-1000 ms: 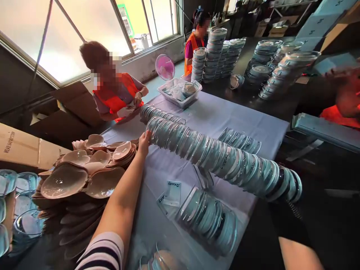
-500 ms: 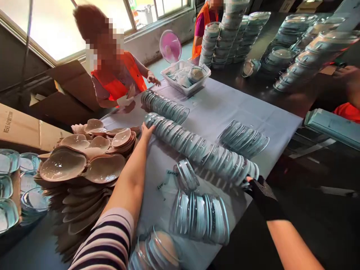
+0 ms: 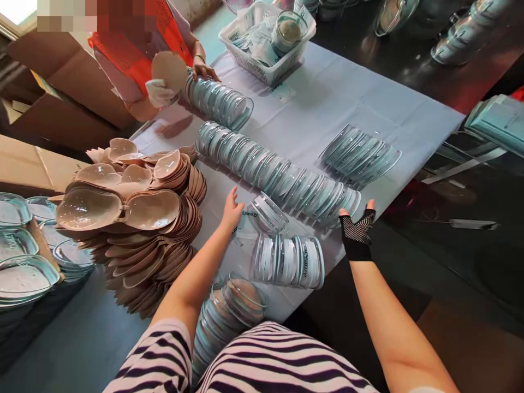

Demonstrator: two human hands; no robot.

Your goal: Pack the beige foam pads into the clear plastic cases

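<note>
A long row of clear plastic containers (image 3: 270, 169) lies on its side across the white-covered table (image 3: 413, 103). My left hand (image 3: 233, 210) is held over the table below the row, empty, its fingers apart. At the row's near right end is my right hand (image 3: 358, 232), in a black fingerless mesh glove, with thumb and fingers spread; it is beside or touching the last container. A few small clear containers (image 3: 269, 212) lie between my hands. Nearer me rests a short row of clear containers with white bands (image 3: 290, 259), some with black lettering.
Stacked brown bra cups (image 3: 151, 210) stand at left. Across the table, a person in an orange vest (image 3: 135, 49) holds a cup and touches another container row (image 3: 219, 101). A white basket (image 3: 270, 73) stands at the back; flat clear pieces (image 3: 360, 155) lie at right.
My left hand has come away from the row's far end, back toward me. My right hand has spread its fingers at the near end. The co-worker's hand has reached the other row.
</note>
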